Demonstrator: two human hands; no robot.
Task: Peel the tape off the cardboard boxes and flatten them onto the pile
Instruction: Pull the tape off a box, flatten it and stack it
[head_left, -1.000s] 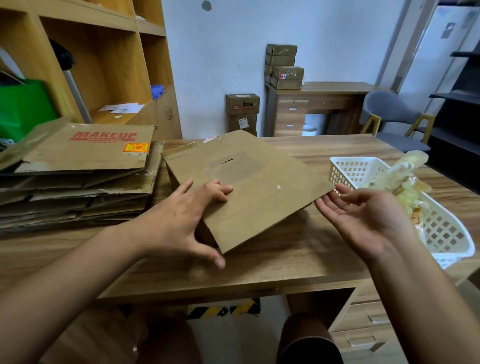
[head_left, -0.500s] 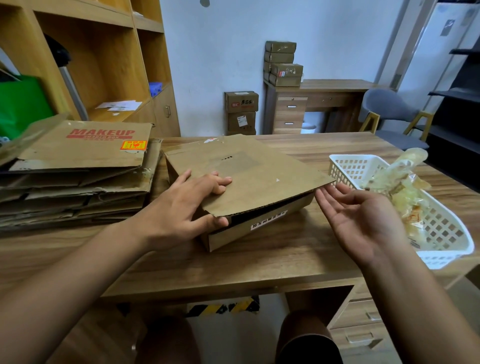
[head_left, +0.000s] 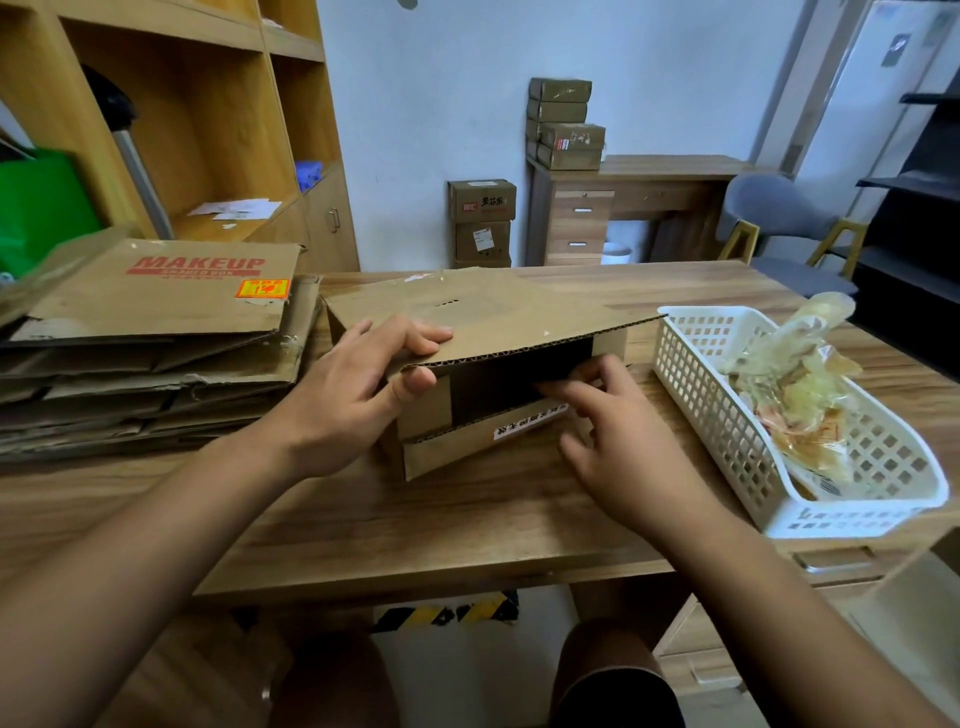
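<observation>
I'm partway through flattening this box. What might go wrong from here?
The right hand reaches into the box under the flap that the left hand holds up; pressing down now could pinch its fingers. The white basket of peeled tape sits close beside the box, near the edge of the table; a sideways swing might knock it off.

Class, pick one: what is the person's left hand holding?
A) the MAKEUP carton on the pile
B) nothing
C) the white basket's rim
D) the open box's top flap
D: the left hand pinches the top flap, fingers above its edge and thumb beneath.
</observation>
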